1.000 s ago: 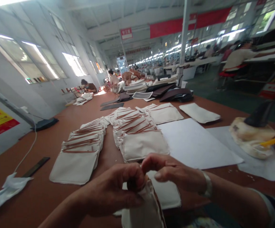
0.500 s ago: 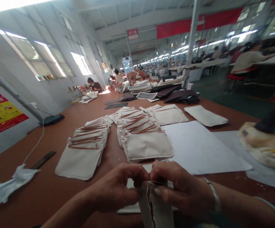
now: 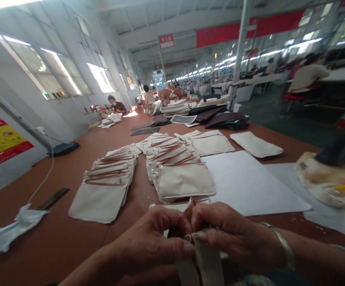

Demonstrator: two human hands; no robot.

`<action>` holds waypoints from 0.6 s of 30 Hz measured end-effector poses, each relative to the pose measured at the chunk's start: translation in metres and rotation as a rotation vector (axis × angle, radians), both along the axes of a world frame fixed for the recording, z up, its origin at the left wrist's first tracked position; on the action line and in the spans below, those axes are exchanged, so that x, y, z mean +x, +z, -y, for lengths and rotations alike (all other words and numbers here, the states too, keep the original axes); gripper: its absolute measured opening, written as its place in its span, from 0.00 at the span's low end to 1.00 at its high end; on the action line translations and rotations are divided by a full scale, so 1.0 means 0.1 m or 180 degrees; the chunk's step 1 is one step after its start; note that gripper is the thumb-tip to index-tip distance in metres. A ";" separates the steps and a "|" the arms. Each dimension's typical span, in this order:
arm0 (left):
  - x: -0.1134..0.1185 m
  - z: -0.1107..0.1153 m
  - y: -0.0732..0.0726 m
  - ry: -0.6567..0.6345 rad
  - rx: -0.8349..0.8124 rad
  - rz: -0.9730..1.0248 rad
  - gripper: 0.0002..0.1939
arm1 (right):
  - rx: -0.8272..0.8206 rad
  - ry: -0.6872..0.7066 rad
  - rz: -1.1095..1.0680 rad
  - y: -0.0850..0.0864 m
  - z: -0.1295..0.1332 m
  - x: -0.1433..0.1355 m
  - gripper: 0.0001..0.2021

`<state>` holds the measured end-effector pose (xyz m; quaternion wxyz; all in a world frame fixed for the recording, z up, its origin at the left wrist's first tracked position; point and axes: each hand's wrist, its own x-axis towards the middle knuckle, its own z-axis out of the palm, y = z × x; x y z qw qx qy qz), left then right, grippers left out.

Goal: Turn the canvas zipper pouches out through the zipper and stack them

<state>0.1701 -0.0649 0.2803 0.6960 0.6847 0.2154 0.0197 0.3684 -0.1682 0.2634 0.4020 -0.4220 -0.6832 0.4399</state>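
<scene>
Close to the table's front edge, my left hand (image 3: 157,238) and my right hand (image 3: 234,234) meet at the top of a cream fabric piece (image 3: 209,264). Thumbs and fingertips of both hands pinch its upper edge, one on each side of a brown seam. A brown tip pokes up between the fingers. The lower part of the piece hangs down out of the picture. Another pale piece lies partly hidden behind the hands. Just beyond them rests a stack of cream pieces (image 3: 187,180) with brown strips.
A second cream stack (image 3: 97,200) lies on the brown table (image 3: 83,246) at left. White paper (image 3: 255,184), a single cream piece (image 3: 256,144) and a stained cloth (image 3: 324,178) are at right. Dark sheets (image 3: 227,120) lie farther back. People sit in the distance.
Both hands have shifted slightly right with the piece. The brown tip now shows above the fingers, and my left thumb has come nearer my right thumb.
</scene>
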 end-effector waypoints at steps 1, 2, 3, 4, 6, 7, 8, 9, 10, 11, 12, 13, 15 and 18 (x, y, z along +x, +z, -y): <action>0.00 0.00 0.00 0.0003 -0.0052 -0.0003 0.11 | -0.0026 -0.0001 0.0010 -0.02 0.00 0.01 0.08; 0.01 0.01 -0.01 0.0022 -0.0081 -0.0021 0.10 | -0.0054 -0.0014 0.0016 -0.03 0.00 0.02 0.08; 0.02 0.02 0.00 0.0054 -0.0077 -0.0056 0.09 | -0.0089 -0.0037 0.0013 -0.04 0.00 0.03 0.09; 0.03 0.04 0.00 0.0101 -0.0049 -0.0106 0.07 | -0.0117 -0.0065 0.0003 -0.05 0.00 0.03 0.10; 0.06 0.07 0.02 0.0204 0.0063 -0.0223 0.06 | -0.0139 -0.0115 -0.0013 -0.05 -0.01 0.02 0.12; 0.08 0.09 0.03 0.0251 0.0142 -0.0270 0.06 | -0.0129 -0.0149 -0.0014 -0.05 -0.01 0.01 0.12; 0.09 0.11 0.04 0.0291 0.0243 -0.0311 0.06 | -0.0109 -0.0199 -0.0006 -0.04 -0.02 -0.01 0.12; 0.10 0.13 0.05 0.0334 0.0366 -0.0340 0.06 | -0.0094 -0.0261 0.0014 -0.03 -0.02 -0.02 0.11; 0.11 0.14 0.07 0.0376 0.0492 -0.0350 0.06 | -0.0091 -0.0342 0.0039 -0.02 -0.03 -0.04 0.11; 0.12 0.15 0.08 0.0406 0.0610 -0.0348 0.05 | -0.0117 -0.0420 0.0053 -0.02 -0.03 -0.05 0.10; 0.13 0.17 0.09 0.0429 0.0690 -0.0351 0.05 | -0.0160 -0.0482 0.0061 -0.02 -0.03 -0.06 0.09; 0.14 0.18 0.09 0.0454 0.0741 -0.0360 0.05 | -0.0205 -0.0525 0.0066 -0.02 -0.03 -0.06 0.07; 0.16 0.20 0.09 0.0496 0.0798 -0.0427 0.07 | -0.0267 -0.0578 0.0077 -0.05 -0.02 -0.06 0.05; 0.18 0.22 0.07 0.0571 0.0783 -0.0558 0.09 | -0.0276 -0.0661 0.0085 -0.10 0.00 -0.06 0.03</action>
